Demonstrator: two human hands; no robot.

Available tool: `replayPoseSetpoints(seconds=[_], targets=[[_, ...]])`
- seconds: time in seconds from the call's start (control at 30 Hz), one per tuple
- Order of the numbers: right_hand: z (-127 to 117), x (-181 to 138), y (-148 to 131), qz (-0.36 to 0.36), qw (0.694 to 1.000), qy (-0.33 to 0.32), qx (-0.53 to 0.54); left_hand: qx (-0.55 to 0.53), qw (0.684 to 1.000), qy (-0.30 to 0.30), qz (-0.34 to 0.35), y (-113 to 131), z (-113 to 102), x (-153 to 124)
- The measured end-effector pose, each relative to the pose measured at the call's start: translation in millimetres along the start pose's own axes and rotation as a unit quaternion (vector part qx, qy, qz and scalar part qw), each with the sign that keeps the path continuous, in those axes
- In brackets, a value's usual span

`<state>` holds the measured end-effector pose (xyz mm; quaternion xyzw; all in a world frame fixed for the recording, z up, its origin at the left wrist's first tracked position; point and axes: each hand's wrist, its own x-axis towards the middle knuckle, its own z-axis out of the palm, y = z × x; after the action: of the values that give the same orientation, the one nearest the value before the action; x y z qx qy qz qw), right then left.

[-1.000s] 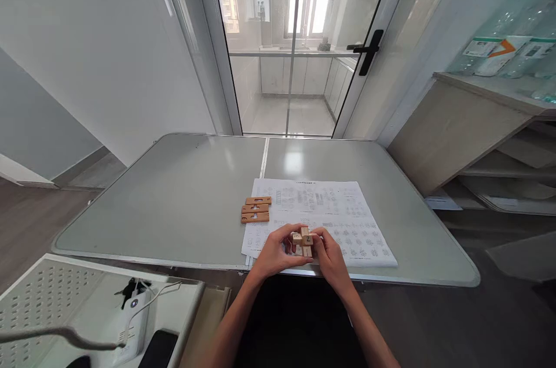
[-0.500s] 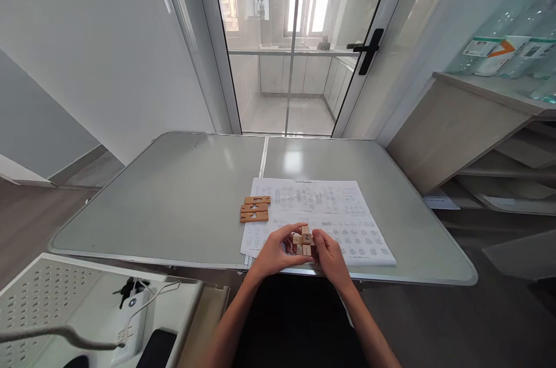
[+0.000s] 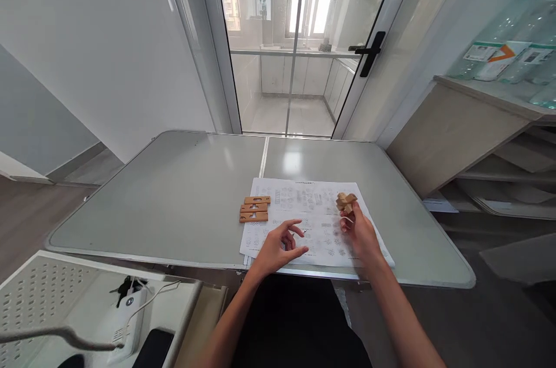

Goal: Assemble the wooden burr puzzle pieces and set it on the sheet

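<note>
My right hand (image 3: 358,233) holds a small wooden interlocking puzzle piece assembly (image 3: 346,201) in its fingertips, lifted over the right part of a printed instruction sheet (image 3: 313,206). My left hand (image 3: 280,246) hovers open above the sheet's near edge, fingers loosely curled apart, holding nothing. Three flat slotted wooden pieces (image 3: 254,208) lie side by side on the grey table (image 3: 174,194), just left of the sheet.
A glass sliding door with a black handle (image 3: 368,50) stands behind the table. A wooden shelf unit (image 3: 469,136) with plastic bottles is at the right. At lower left a white perforated surface (image 3: 52,292) carries keys, a cable and a white device.
Both hands were together on the wooden puzzle near the sheet's front edge. My left hand has let go, and my right hand has carried the puzzle up and to the right.
</note>
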<state>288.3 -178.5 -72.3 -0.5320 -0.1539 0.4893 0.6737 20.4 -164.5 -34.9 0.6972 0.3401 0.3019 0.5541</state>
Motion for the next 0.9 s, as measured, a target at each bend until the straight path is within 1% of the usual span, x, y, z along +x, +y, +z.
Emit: replayPoseSetpoints(seconds=[0.03,0.07,0.27,0.4,0.5,0.63,0.77,0.83,0.9], targets=[[-4,9,-2,0.015,0.999,0.024,0.034,0.002,1.000,-0.001,-0.001,0,0,0],[-7,17,-5,0.021,0.998,0.032,0.047,0.005,1.000,-0.002,-0.003,1,0,0],[-11,48,-16,0.058,0.996,0.040,0.058,0.019,1.000,-0.002,-0.013,4,0,-2],[-11,59,-23,0.080,0.995,0.035,0.049,0.021,1.000,0.000,-0.010,4,0,-2],[-11,59,-26,0.078,0.996,0.031,0.036,0.022,1.000,0.003,-0.010,3,1,-3],[-9,42,-21,0.060,0.998,0.012,0.010,0.025,1.000,0.008,-0.011,1,1,-2],[-2,5,-4,0.043,0.998,-0.040,-0.032,0.029,0.999,0.011,-0.010,-1,1,-2],[3,-18,5,-0.016,0.989,-0.082,-0.125,0.030,0.999,0.010,-0.007,-1,2,-2],[9,-39,12,-0.062,0.969,-0.115,-0.208,0.032,0.999,0.009,-0.004,0,2,-2]])
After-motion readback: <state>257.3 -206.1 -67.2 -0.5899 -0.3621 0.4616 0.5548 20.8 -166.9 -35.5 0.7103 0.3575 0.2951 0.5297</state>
